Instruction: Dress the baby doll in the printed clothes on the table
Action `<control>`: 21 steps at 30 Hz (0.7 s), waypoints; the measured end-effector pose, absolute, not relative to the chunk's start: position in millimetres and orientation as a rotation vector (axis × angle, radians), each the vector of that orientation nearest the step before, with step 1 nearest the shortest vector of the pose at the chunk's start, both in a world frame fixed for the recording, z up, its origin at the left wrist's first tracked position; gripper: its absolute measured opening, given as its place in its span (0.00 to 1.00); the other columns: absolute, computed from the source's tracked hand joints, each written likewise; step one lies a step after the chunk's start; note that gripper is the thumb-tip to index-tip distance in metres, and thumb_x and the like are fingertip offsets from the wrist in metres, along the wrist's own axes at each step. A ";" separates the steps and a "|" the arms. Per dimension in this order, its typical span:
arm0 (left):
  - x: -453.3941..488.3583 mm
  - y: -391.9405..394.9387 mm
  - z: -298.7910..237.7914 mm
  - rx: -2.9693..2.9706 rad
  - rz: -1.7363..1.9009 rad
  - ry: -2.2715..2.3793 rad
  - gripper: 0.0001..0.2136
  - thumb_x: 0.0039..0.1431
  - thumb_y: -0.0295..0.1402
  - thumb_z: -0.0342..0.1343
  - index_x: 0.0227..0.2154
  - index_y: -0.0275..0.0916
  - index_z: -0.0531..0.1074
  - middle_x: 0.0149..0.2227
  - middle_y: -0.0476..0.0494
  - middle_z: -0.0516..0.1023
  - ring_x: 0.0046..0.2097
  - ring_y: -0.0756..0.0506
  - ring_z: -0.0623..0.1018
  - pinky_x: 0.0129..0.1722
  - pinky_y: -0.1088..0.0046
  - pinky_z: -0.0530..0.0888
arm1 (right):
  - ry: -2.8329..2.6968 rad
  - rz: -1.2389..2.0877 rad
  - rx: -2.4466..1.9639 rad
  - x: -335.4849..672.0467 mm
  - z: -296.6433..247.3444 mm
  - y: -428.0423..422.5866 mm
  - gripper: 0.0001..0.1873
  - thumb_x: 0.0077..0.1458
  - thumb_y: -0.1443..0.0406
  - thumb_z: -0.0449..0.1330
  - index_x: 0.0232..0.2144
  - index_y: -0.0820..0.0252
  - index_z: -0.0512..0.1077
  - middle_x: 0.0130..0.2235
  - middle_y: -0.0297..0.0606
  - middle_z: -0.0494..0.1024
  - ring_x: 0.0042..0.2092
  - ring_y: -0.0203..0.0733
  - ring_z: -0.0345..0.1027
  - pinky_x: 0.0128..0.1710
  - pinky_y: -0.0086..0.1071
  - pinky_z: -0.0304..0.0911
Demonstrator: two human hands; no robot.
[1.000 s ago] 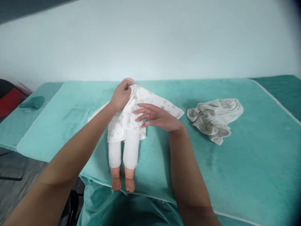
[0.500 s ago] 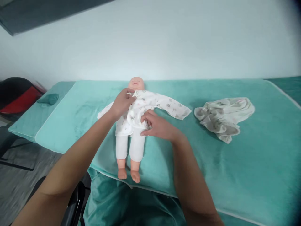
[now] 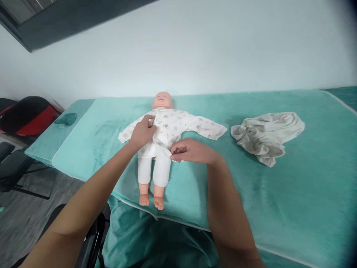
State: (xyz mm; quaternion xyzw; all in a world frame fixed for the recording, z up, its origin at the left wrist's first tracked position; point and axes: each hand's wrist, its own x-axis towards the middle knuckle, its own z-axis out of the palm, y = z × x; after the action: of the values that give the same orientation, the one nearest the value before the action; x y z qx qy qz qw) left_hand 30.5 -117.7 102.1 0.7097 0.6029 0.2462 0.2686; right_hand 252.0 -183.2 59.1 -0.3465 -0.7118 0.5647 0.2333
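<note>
A baby doll (image 3: pixel 162 100) lies on its back with its feet toward me, dressed in white trousers (image 3: pixel 161 171) and a white printed baby shirt (image 3: pixel 170 124). The shirt's sleeves spread out to both sides. At the doll's chest my left hand (image 3: pixel 143 132) is closed on the shirt's front edge, its fingertips partly hidden. My right hand (image 3: pixel 192 150) pinches the shirt's lower hem, beside the doll's hip.
A crumpled pale printed cloth (image 3: pixel 267 136) lies on the green bed cover (image 3: pixel 292 201) to the right. The bed meets a white wall (image 3: pixel 223 48). Black and red chairs (image 3: pixel 30 115) stand at the left, and a dark frame (image 3: pixel 69 22) juts in overhead.
My right hand has moved slightly down and outward with the hem, and the shirt front lies flatter. My left hand has slid a little down the chest. The view has shifted slightly.
</note>
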 end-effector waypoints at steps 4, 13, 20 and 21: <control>45.1 -104.8 103.6 1.887 0.798 1.610 0.15 0.60 0.37 0.58 0.50 0.45 0.68 0.34 0.51 0.75 0.33 0.46 0.74 0.36 0.69 0.68 | -1.840 1.570 -0.916 250.0 58.6 -182.0 0.13 0.56 0.53 0.65 0.29 0.56 0.77 0.28 0.33 0.78 0.31 0.37 0.70 0.32 0.31 0.64; 66.2 -46.2 102.0 1.821 1.107 1.460 0.14 0.52 0.21 0.54 0.41 0.41 0.73 0.39 0.47 0.78 0.38 0.47 0.75 0.42 0.68 0.71 | -1.818 1.671 -0.869 242.3 52.8 -177.3 0.12 0.54 0.54 0.68 0.33 0.54 0.81 0.33 0.34 0.82 0.34 0.39 0.75 0.35 0.32 0.69; 15.7 -55.5 56.7 2.138 1.132 1.687 0.11 0.62 0.28 0.50 0.43 0.41 0.75 0.45 0.42 0.78 0.44 0.44 0.77 0.51 0.65 0.72 | -1.488 1.197 -1.075 250.9 48.2 -171.1 0.18 0.60 0.50 0.63 0.28 0.57 0.75 0.28 0.34 0.77 0.30 0.37 0.68 0.34 0.33 0.64; 4.0 -61.6 47.9 2.156 1.095 1.718 0.11 0.64 0.30 0.49 0.43 0.41 0.75 0.45 0.41 0.79 0.45 0.43 0.77 0.51 0.64 0.72 | -1.397 1.058 -1.182 252.8 45.0 -167.8 0.19 0.60 0.50 0.62 0.26 0.57 0.73 0.27 0.33 0.75 0.30 0.37 0.66 0.34 0.33 0.62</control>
State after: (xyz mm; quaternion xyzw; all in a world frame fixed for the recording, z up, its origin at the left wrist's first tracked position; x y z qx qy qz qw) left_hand 4.0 -61.6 47.9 0.7239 0.5771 0.3677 0.0876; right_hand 252.8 -167.8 45.0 -0.4868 -0.5755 0.4360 0.4917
